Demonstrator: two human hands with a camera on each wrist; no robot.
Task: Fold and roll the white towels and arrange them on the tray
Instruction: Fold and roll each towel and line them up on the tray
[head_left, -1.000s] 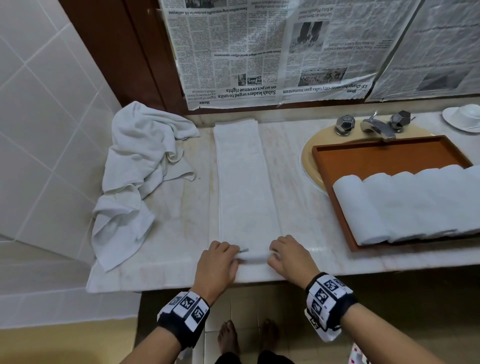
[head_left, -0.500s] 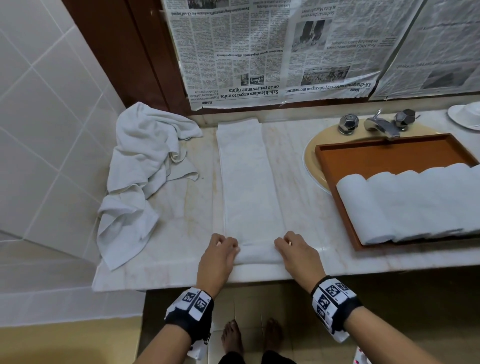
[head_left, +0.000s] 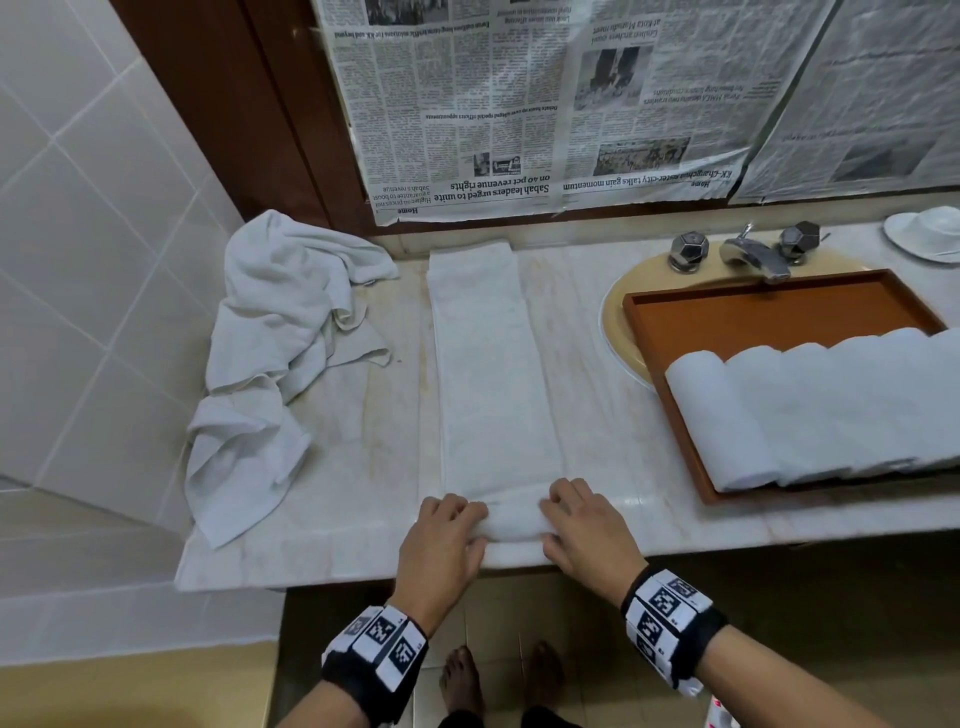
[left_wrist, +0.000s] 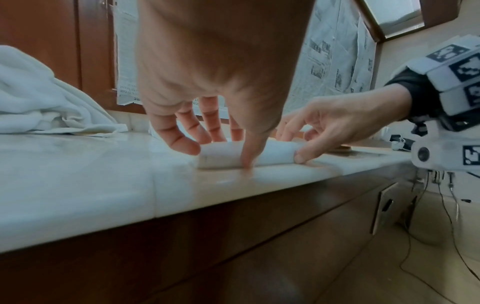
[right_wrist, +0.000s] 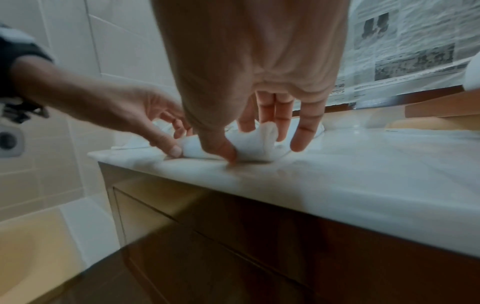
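Observation:
A long folded white towel (head_left: 491, 374) lies lengthwise on the marble counter (head_left: 613, 415). Its near end is a small roll (head_left: 514, 522) (left_wrist: 270, 153) (right_wrist: 249, 144) by the front edge. My left hand (head_left: 447, 535) (left_wrist: 207, 127) grips the roll's left end, fingers curled over it, thumb at its front. My right hand (head_left: 582, 530) (right_wrist: 262, 131) holds the right end the same way. A brown tray (head_left: 769, 312) at the right carries several rolled white towels (head_left: 810, 410).
A crumpled pile of white towels (head_left: 270, 353) lies at the counter's left end against the tiled wall. The tray sits over a yellow sink (head_left: 618, 322) with a chrome faucet (head_left: 748, 254). A white dish (head_left: 924, 234) stands far right. Newspaper covers the wall behind.
The roll at the towel's near end has grown thicker and moved a little away from the counter edge, with both hands following it.

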